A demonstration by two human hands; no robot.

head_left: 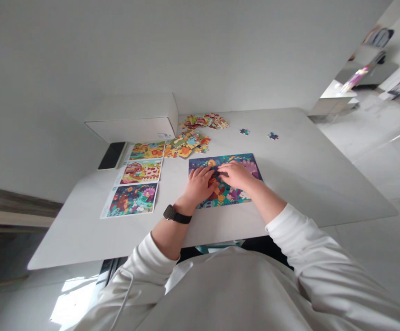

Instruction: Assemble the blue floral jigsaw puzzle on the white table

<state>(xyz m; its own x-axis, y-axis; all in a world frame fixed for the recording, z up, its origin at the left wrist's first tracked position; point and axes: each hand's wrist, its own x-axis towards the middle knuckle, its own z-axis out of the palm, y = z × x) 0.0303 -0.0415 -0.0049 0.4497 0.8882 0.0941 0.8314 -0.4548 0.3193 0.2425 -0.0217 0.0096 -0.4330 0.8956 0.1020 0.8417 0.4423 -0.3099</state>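
A colourful, mostly assembled jigsaw puzzle with a dark blue upper part lies flat on the table before me. Over its left side rests my left hand, open, fingers stretched and thumb apart. My right hand reaches across the puzzle's upper middle, its fingers extended to the left and their tips on the surface close to my left fingers. I make out no piece held in either hand; the area under both palms is hidden. Beyond the puzzle lie two loose pieces, a puzzle piece and another puzzle piece.
Left of the puzzle lie three picture sheets: a lion sheet, a farm sheet and a dark blue sheet. A phone and a white box are behind them. Puzzle piece piles sit beside the box on the table.
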